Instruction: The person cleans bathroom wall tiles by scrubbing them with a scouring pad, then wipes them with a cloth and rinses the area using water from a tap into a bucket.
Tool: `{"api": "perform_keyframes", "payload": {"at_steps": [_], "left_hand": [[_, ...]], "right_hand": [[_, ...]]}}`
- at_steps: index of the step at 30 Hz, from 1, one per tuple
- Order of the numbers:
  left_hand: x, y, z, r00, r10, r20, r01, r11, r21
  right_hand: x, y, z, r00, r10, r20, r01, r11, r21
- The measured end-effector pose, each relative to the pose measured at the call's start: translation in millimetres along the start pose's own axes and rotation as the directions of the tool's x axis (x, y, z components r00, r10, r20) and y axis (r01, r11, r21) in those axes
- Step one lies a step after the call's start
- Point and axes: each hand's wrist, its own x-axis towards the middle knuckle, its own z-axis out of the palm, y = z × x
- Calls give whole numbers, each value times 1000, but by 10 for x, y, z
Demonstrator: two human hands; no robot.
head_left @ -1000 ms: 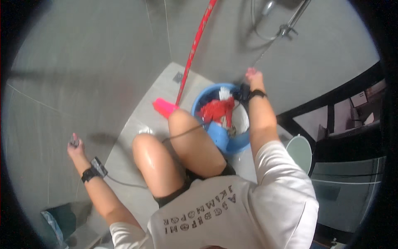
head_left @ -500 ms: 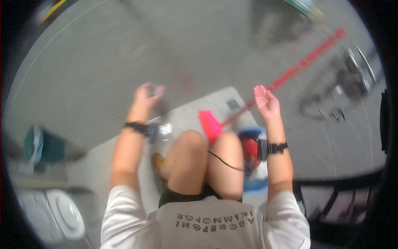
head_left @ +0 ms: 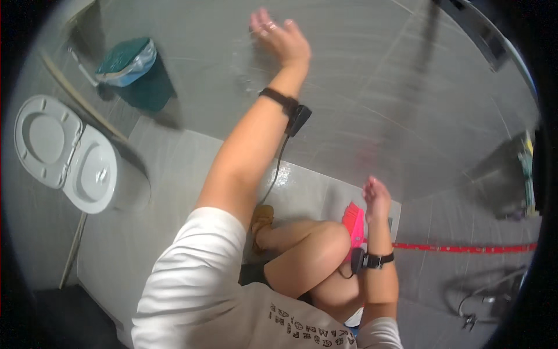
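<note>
My left hand [head_left: 282,39] is stretched far out, its fingers apart and wet, in front of the grey tiled wall [head_left: 360,75]. Water streaks glisten on the tiles beside it; whether the hand touches the wall I cannot tell. Nothing shows in its grasp. My right hand [head_left: 377,199] is raised above my knees with fingers loosely bent and parted, holding nothing visible. Just left of and below it lies a pink broom head [head_left: 353,224]. Its red handle [head_left: 465,248] runs off to the right. Black straps with small boxes sit around both forearms.
A white toilet [head_left: 96,174] with raised lid stands at the left. Near it are a green lined bin [head_left: 152,87] and a toilet brush [head_left: 87,72]. Shower fittings [head_left: 488,299] are at the lower right. A dark cable [head_left: 276,170] hangs from the left strap.
The view has swung left, bringing the toilet and bin further in. My left arm has reached outward toward the wall. My right hand has dropped lower; the blue basin is now mostly hidden.
</note>
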Motion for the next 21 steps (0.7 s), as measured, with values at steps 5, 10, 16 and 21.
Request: {"api": "perform_keyframes", "payload": {"at_steps": [5, 10, 16, 21], "left_hand": [[-958, -620, -80, 916, -401, 1, 381, 871, 310], [-1645, -1604, -746, -9, -993, -121, 968, 22, -249], [-108, -1345, -485, 848, -509, -151, 530, 806, 262], [-507, -1722, -482, 903, -380, -200, 421, 874, 243]], "right_hand": [[58, 489, -380, 992, -18, -122, 2, 991, -134], [189, 455, -226, 993, -22, -115, -6, 972, -234], [140, 369, -518, 989, 35, -146, -74, 960, -271], [155, 307, -501, 984, 96, -153, -123, 976, -180]]}}
